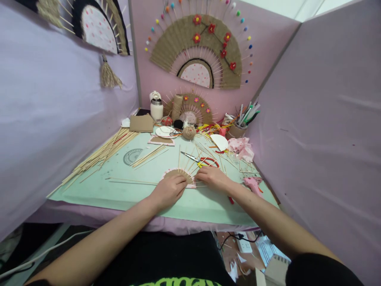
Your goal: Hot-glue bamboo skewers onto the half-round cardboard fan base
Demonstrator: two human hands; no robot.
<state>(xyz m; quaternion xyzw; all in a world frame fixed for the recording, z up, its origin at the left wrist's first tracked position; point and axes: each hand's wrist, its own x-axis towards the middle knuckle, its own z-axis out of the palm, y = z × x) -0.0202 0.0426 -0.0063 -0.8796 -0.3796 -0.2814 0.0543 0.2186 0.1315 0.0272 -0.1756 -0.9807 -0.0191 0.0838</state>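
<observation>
A small cardboard half-circle [174, 173] with a pink-and-white patterned edge lies flat near the table's front. Thin wooden sticks [184, 162] fan out from its curved side. My left hand [170, 191] is closed over its lower part, fingertips pressing on the cardboard. At the right end, my right hand [212, 177] has its fingers pinched together beside the sticks; what lies between the fingertips is hidden. Just beyond that hand are scissors [205, 160] with red and yellow handles, blades pointing left. One long thin stick [133, 181] lies to the left of the half-circle.
Many loose sticks [110, 147] lie along the left side. A pink glue gun [253, 185] rests at the right edge. Twine balls [189, 132], a white bottle [156, 109], a pen holder [236, 130] and a white paper half-circle [219, 142] stand or lie toward the back.
</observation>
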